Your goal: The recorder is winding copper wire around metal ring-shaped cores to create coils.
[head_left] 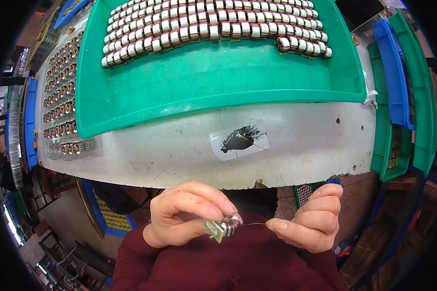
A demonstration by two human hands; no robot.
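Observation:
My left hand (184, 213) pinches a small toroidal coil (228, 226) between thumb and fingers, in front of the table edge. A little green circuit board (214, 231) sits on the coil's left side. From the coil a thin dark reddish strand, seemingly a wire (252, 224), runs to the right. My right hand (315, 220) is closed, with thumb and forefinger pinching the far end of this strand. Beyond my hands on the table lies a white card (220, 151) smeared with a black paste (240, 139). A thin stick or wire (257, 143) rests in the paste.
A large green tray (218, 77) holds rows of white-topped coils (213, 31). At the left, copper-wound coils (60, 92) stand in rows on clear plastic. The white table's (296, 160) front edge is worn. Blue bins (391, 68) and green bins (415, 92) stand at the right.

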